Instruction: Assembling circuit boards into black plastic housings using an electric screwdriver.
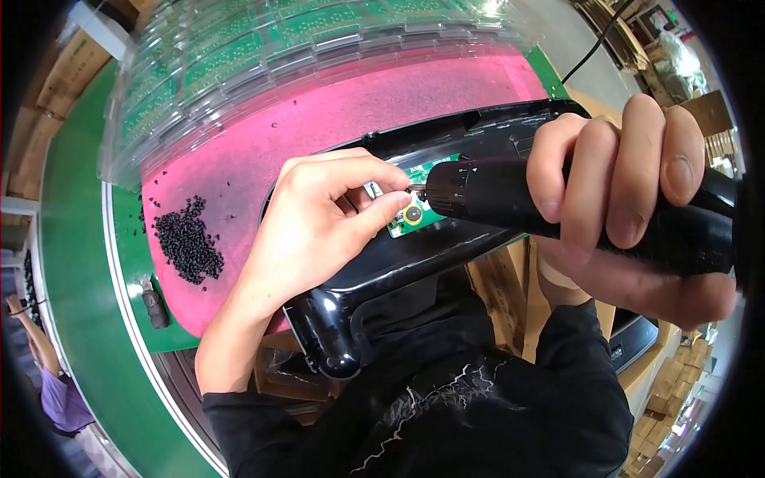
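My right hand (pixel 613 175) is wrapped around a black electric screwdriver (pixel 490 190), held almost level with its nose to the left. The bit ends at the fingertips of my left hand (pixel 315 203), whose thumb and index finger pinch together there. Whatever they hold is too small to make out. Just beneath the fingers and the tool's nose lies a green circuit board (pixel 405 226) with a round dark part on it. The board is inside a long, glossy black plastic housing (pixel 390 267), partly covered by my hands and the screwdriver.
A heap of small black screws (pixel 187 239) lies on the pink mat (pixel 263 139) at the left. Clear plastic trays (pixel 311 48) with green boards are stacked at the back. A dark, stubby object (pixel 155 303) rests on the green table edge. Another person (pixel 64 398) is at far left.
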Demonstrator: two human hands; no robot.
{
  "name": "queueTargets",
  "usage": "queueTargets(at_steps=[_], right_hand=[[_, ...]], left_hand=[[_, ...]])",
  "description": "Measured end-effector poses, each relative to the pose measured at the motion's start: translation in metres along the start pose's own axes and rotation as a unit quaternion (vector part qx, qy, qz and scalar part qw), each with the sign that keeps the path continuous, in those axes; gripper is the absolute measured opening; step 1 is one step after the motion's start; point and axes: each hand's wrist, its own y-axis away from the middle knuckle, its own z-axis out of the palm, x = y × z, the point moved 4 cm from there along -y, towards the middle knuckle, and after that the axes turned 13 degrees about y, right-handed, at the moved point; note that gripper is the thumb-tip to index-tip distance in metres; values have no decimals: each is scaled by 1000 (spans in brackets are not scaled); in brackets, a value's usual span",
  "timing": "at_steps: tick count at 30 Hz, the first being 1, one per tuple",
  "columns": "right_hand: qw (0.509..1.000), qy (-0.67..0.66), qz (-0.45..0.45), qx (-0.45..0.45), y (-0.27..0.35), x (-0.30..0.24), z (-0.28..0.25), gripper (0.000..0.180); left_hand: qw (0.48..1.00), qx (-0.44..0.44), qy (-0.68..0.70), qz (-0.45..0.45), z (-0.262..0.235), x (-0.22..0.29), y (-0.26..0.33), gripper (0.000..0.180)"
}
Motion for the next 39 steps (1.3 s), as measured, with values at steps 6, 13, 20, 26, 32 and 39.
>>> queueTargets(at_steps=[6,13,20,26,32,39], right_hand=[[1000,-6,-14,-5,-4,4,-1,60],[999,-16,-31,-14,0,-1,-2,61],[999,11,-35,38,0,4,5,61],[996,26,-45,69,0,4,-4,61],[990,20,-86,106,9,-3,4,61],[999,23,44,-12,-4,-9,10,60]], left_hand=[[999,8,-21,47,2,2,0,8],[993,19,-65,101,2,6,3,17],[986,27,-73,150,2,7,3,13],[977,36,-86,190,2,7,4,15],[967,45,-106,227,1,10,4,16],[973,-46,-80,212,1,9,3,17]])
